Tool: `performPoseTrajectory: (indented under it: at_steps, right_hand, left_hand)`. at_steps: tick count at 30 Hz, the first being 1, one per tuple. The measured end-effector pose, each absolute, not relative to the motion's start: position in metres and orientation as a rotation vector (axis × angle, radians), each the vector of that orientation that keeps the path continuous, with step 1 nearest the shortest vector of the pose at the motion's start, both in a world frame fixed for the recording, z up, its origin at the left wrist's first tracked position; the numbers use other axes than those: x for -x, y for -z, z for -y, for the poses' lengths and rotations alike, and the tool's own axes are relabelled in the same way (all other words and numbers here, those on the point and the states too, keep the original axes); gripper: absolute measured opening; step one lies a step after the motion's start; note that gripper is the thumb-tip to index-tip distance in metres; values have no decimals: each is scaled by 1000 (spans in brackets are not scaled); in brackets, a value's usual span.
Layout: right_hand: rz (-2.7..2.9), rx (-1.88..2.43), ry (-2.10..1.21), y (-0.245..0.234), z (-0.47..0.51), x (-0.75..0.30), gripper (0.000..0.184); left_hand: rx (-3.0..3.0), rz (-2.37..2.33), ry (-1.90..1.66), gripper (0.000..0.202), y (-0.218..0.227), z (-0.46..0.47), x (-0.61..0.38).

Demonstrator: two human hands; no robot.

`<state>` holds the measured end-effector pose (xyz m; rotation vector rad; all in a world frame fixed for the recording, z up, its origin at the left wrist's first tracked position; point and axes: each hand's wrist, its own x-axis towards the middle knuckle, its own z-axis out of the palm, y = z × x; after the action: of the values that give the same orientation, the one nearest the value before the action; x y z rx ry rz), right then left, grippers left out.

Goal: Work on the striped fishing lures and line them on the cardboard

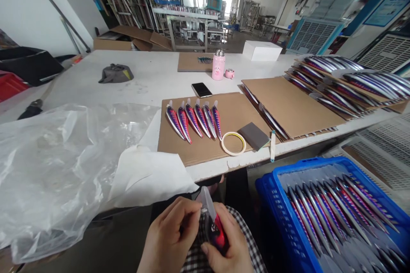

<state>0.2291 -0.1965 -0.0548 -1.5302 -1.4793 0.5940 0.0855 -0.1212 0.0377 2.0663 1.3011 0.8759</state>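
Note:
Low in the head view, my right hand (pixel 226 243) is shut on a fishing lure (pixel 214 230) with a red body and a clear plastic lip. My left hand (pixel 171 230) pinches the lure near the lip, where a small metal part (pixel 203 210) shows. The fingers hide most of the lure's body. Below my hands lies a black-and-white checked cloth (pixel 195 256), probably my lap. Six finished lures (pixel 194 119) with pink and blue stripes lie in a row on a cardboard sheet (pixel 198 145) on the white table, beyond my reach line.
A blue plastic crate (pixel 272 217) full of silver and pink lures stands at lower right. Clear plastic sheeting (pixel 57 162) and white paper (pixel 144 179) lie at left. On the table are tape (pixel 233 143), a sanding block (pixel 253 135), a phone (pixel 201 90), a pink flask (pixel 218 66), and stacked lure boards (pixel 349 87).

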Motion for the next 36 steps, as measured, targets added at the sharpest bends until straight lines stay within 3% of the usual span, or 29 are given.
performPoseTrajectory:
  at_steps: [14, 20, 27, 31, 36]
  right_hand:
    - [1353, 1530, -755, 49, 196, -227, 73]
    - [1254, 1528, -840, 43, 193, -226, 75]
    - [1227, 1558, -874, 35, 189, -224, 74]
    - [1224, 1615, -879, 37, 192, -223, 75]
    - [1218, 1599, -905, 40, 196, -223, 77]
  left_hand:
    - [-1685, -1120, -721, 15, -37, 117, -82]
    - [-1547, -1049, -833, 18, -17, 117, -82]
    - [-1283, -918, -863, 8, -6, 117, -80]
    - [-1181, -1012, -847, 23, -18, 121, -79]
    - [-1117, -1020, -804, 10, -18, 119, -82]
